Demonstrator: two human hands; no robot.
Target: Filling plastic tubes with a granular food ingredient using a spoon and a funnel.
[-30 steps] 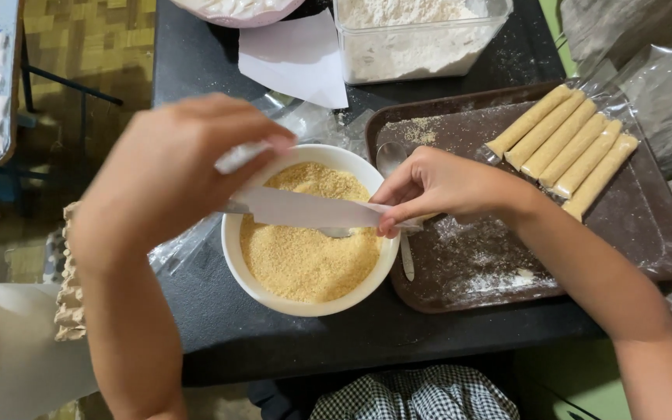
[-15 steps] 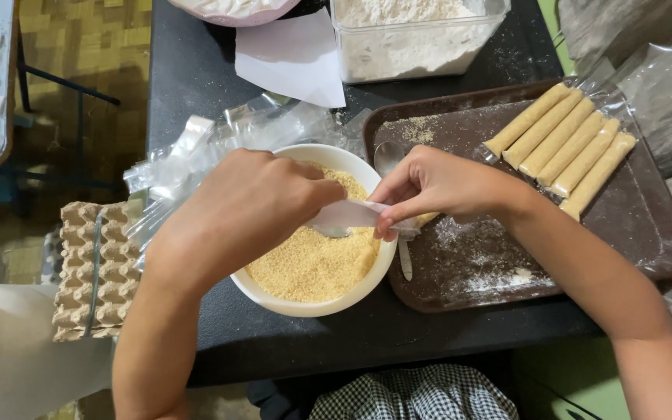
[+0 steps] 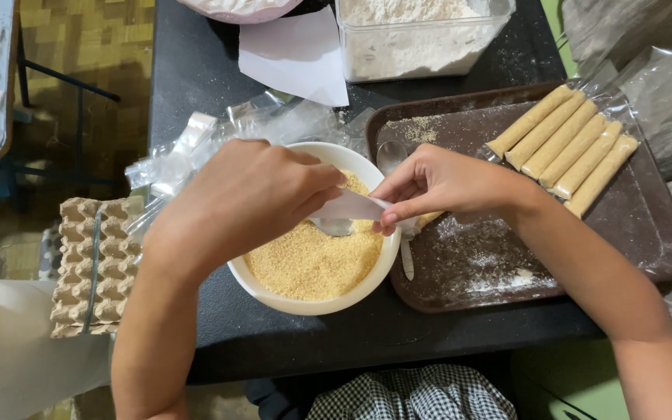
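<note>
With my left hand (image 3: 246,198) having dropped from above the white bowl of breadcrumbs (image 3: 314,260), both hands are now pinching the pale wrapper-rolled stick (image 3: 351,206) over it, my right hand (image 3: 437,183) closed on its end beside the brown tray (image 3: 585,264).

— What sort of place am I working in here?

— A home kitchen, by the look of it. My landmark is the white bowl of breadcrumbs (image 3: 314,260) on the dark table (image 3: 196,78).

— And around it?

— Just right of the bowl lies a brown tray (image 3: 507,272) carrying breaded rolls (image 3: 565,152). Beyond the bowl stands a clear tub of flour (image 3: 421,39). Left of it rests a cardboard egg tray (image 3: 91,264), past the table's edge.
</note>
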